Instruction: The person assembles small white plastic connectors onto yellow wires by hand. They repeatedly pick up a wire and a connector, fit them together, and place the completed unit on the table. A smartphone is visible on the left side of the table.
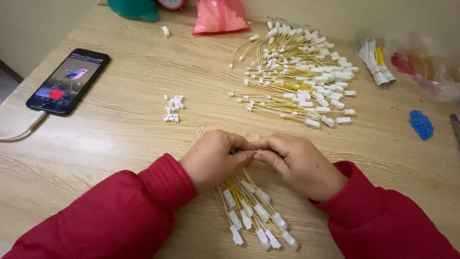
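Left hand (213, 156) fisted around a bundle of yellow wires with white connectors (249, 211) fanned over the wooden counter (120, 129), right hand (299, 163) fingertips pinched at one wire end beside left thumb.

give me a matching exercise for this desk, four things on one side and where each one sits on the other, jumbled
Things:
1. phone
2. blue pile
3. small white connectors
4. pink bag

Places:
A. top edge, centre
B. far left, cable attached
C. bare wood, left of the big wire heap
D. right edge of the table

Pairs: 1-B, 2-D, 3-C, 4-A
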